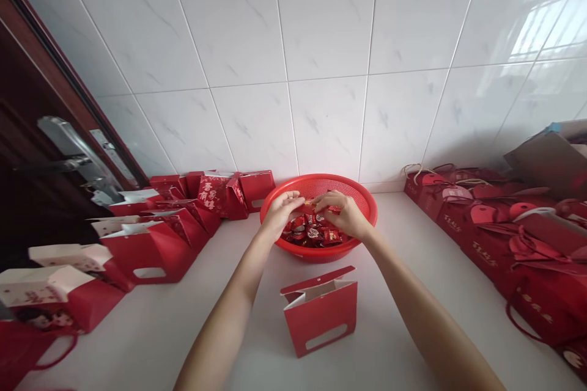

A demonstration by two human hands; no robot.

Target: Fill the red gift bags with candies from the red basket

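Both hands are over a red plastic basket [367, 201] that holds red-wrapped candies [314, 233]. My left hand [283, 212] is at the basket's left side, its thumb and fingers pressed together on one end of a small red packet [310, 208]. My right hand [340, 209] has its fingers bent round the packet's other end. Whether the packet is a single piece I cannot tell. In front of the basket, between my forearms, a red paper box [323, 317] stands upright with its top open and an oval cut-out near its base.
Red paper boxes [147, 250] stand in rows on the left of the white counter [389, 342], beside a dark door with a metal handle [76, 146]. Red gift bags [486, 244] line the right side. A tiled wall [328, 128] rises behind the basket.
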